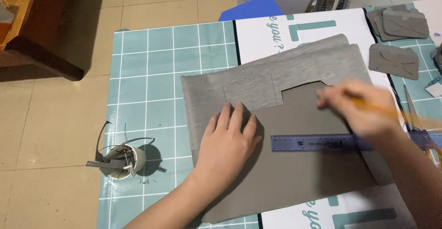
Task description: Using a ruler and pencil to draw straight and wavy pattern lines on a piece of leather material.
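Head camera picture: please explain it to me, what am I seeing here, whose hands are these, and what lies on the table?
The one picture comes from a camera worn on a person's head, looking down at that person's own bare hands. The left hand presses flat on a grey sheet with a traced outline. The right hand, blurred, holds a yellow pencil above a blue ruler. The sheet lies on a teal checked table. Cut grey pieces lie at the upper right, and a small cup of scraps stands on the left.

Even, moderately bright indoor light falls from above; soft shadows sit beside the left hand (229, 139) and a small cup (126, 162). The right hand (357, 107) smears with motion blur (its pencil too); the rest stays sharp.
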